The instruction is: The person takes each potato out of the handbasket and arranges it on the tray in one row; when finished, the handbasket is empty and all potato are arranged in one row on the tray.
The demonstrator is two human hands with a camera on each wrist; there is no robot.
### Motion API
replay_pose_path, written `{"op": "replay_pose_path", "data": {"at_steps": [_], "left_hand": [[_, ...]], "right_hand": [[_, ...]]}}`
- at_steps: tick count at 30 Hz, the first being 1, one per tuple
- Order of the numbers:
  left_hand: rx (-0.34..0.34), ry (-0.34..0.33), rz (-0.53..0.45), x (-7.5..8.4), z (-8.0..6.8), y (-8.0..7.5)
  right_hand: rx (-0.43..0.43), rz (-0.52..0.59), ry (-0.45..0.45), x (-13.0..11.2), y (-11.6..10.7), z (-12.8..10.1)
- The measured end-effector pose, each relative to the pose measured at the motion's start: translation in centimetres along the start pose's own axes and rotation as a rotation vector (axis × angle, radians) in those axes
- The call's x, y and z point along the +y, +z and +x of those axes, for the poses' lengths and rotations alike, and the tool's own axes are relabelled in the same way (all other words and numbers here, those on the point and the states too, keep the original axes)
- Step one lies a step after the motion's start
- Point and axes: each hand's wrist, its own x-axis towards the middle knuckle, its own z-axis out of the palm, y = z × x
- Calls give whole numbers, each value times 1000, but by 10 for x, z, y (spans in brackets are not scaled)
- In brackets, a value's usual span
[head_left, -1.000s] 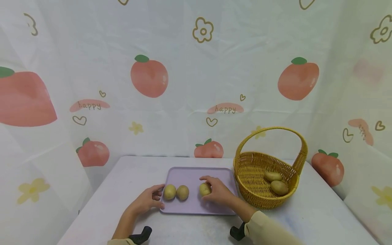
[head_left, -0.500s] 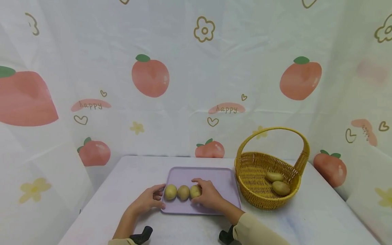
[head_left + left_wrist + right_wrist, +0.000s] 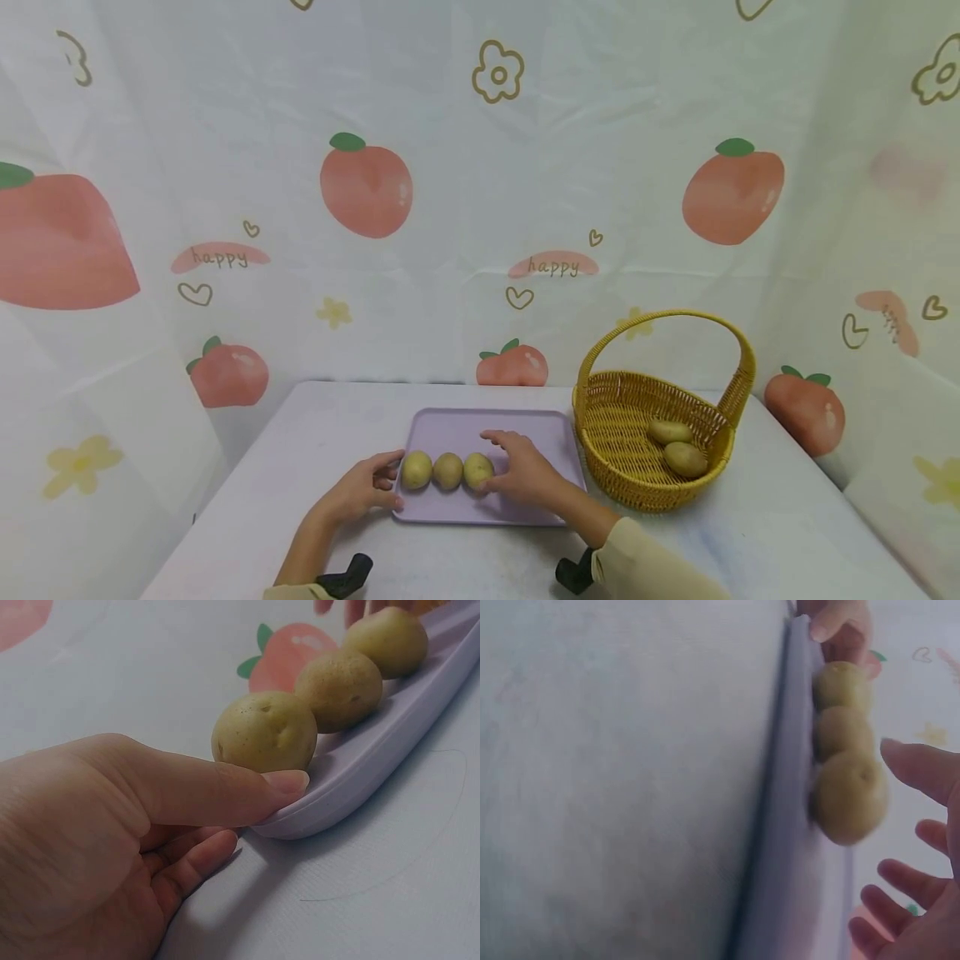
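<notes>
Three round yellow-brown potatoes stand in a row on the left half of a lilac tray [image 3: 517, 429]: the left potato [image 3: 416, 471], the middle potato [image 3: 447, 472] and the right potato [image 3: 478, 472]. My left hand [image 3: 362, 487] holds the tray's left edge; in the left wrist view its thumb [image 3: 225, 787] lies on the rim close to the left potato. Just right of the row is my right hand [image 3: 525, 475], its fingers spread. The right wrist view shows nothing in its grasp, with the thumb apart from the potatoes.
A yellow wicker basket [image 3: 615, 475] with a tall handle stands right of the tray. Inside it lie an upper potato [image 3: 670, 431] and a lower potato [image 3: 685, 459]. A white cloth [image 3: 435, 317] printed with peaches hangs behind the table [image 3: 337, 425].
My right hand has moved the third potato left, up beside the middle one. It has since let go and drawn back slightly right. My left hand has stayed at the tray's edge.
</notes>
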Motion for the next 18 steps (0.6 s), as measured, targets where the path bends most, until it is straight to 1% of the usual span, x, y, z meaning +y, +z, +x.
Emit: {"op": "replay_pose_path", "data": {"at_steps": [4,6,11,14,18], "left_hand": [[1,6,8,0,0,0],[2,8,11,0,0,0],[3,6,16,0,0,0],[3,6,16,-1,0,0],[-5,16,8,0,0,0]], "right_hand": [[35,6,-79,0,-19,-2],[50,-10,-99,0,-29,-3],[59,-61,-87,-3,-60,-8],[37,-57,-72,-4,-81,-12],[-9,-93,-76,-1,-108,-19]]}}
